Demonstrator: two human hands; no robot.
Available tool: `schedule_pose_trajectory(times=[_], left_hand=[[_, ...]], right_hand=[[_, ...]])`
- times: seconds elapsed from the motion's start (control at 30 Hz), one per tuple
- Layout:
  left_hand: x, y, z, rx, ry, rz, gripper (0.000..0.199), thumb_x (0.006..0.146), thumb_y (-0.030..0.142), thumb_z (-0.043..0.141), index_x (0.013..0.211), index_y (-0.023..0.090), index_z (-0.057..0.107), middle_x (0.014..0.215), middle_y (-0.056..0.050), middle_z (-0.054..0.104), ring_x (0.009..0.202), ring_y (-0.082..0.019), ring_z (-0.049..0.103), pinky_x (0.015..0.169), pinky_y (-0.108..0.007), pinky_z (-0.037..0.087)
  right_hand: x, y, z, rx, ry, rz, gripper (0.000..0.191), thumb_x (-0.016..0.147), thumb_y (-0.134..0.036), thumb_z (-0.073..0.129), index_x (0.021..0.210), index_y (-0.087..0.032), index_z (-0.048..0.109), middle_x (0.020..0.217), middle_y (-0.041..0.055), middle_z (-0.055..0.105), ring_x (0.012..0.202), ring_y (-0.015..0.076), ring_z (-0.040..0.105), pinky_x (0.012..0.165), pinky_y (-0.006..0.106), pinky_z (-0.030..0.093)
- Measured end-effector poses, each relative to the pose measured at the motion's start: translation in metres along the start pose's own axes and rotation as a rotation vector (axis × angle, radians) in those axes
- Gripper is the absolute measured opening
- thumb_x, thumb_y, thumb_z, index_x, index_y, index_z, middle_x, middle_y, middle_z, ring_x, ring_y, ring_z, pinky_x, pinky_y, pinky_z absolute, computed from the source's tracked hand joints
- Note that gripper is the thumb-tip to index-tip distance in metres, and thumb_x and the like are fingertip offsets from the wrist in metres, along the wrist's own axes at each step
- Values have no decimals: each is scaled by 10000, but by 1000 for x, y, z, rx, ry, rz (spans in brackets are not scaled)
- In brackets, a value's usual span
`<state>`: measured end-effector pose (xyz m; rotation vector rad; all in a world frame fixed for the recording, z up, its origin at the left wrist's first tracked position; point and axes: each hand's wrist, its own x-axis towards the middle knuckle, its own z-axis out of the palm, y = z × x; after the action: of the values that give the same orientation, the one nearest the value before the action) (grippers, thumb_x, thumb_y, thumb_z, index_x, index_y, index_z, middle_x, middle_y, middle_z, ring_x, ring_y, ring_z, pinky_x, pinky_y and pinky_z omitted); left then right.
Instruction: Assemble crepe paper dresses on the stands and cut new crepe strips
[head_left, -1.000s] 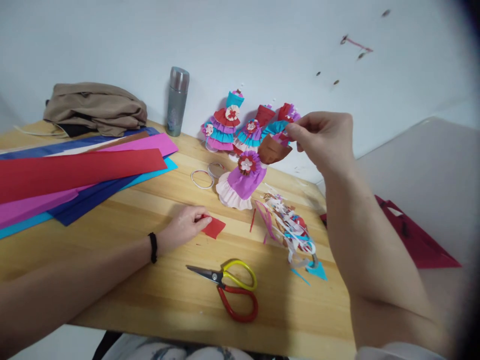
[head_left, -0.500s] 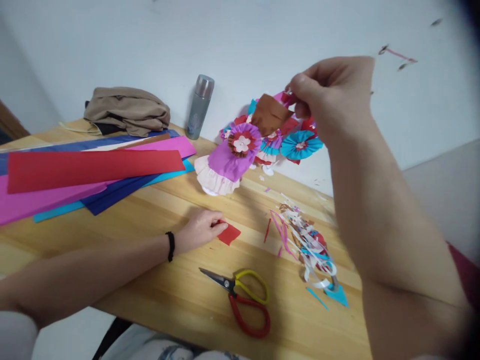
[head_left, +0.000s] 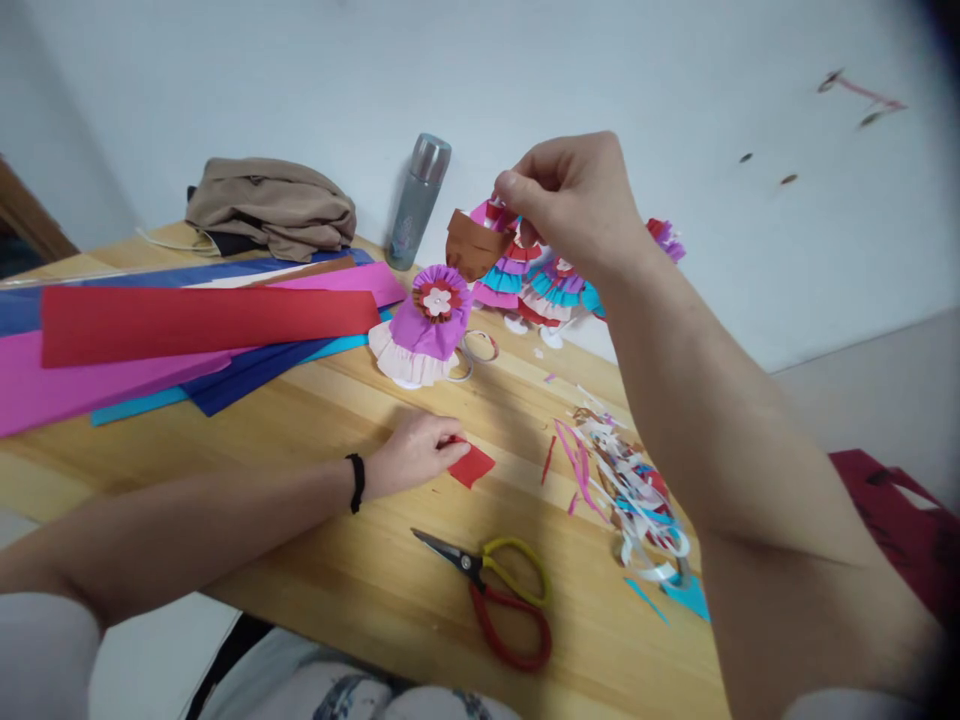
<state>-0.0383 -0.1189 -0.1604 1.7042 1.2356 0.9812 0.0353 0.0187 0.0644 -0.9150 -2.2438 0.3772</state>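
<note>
My left hand [head_left: 421, 454] rests on the wooden table, thumb and fingers pinching a small piece of red paper [head_left: 472, 465]. Raised above the far side of the table is my right hand [head_left: 574, 190], its fingers closed at the top of a brown paper piece [head_left: 474, 245]; pink and red bits show by the fingertips. Below the brown piece stands a purple and pale pink ruffled paper figure [head_left: 424, 330] with a flower on it. Scissors [head_left: 469, 565] with one yellow and one red handle lie near the table's front edge.
Coloured paper sheets [head_left: 210, 325] cover the left side, with a brown cloth [head_left: 274, 205] behind them. A grey bottle [head_left: 418, 205] stands by the wall. More ruffled paper figures [head_left: 555, 290] are at the back. Paper scraps [head_left: 634, 490] lie on the right.
My right hand has moved left and slightly down, and the brown paper with it. More of the ruffled figures now shows behind. The view has shifted a little; my left hand keeps its pinch.
</note>
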Motion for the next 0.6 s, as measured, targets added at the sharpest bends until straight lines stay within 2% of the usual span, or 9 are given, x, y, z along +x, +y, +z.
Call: schedule_pose_trajectory(times=[0.27, 0.5, 0.6], left_hand=[[0, 1, 0, -12, -3, -15, 231, 846, 233, 548, 635, 140, 556, 563, 52, 447, 557, -79, 382, 519, -223, 229], [1, -1, 1, -36, -5, -11, 231, 845, 236, 541, 634, 143, 538, 568, 53, 449, 566, -80, 386, 526, -221, 240], [1, -1, 1, -41, -7, -10, 241, 843, 240, 541, 623, 145, 520, 560, 54, 433, 562, -80, 379, 522, -221, 234]], right_hand=[[4, -1, 9, -70, 53, -55, 233, 793, -72, 589, 605, -209, 604, 565, -13, 579, 516, 111, 511, 537, 278, 363], [-3, -1, 11, -79, 30, -146, 216, 839, -118, 569, 644, -197, 617, 648, 3, 637, 537, 89, 517, 555, 262, 387], [-7, -1, 11, -129, 64, -180, 131, 842, -135, 580, 775, -191, 678, 734, 18, 669, 545, 91, 510, 549, 267, 389]])
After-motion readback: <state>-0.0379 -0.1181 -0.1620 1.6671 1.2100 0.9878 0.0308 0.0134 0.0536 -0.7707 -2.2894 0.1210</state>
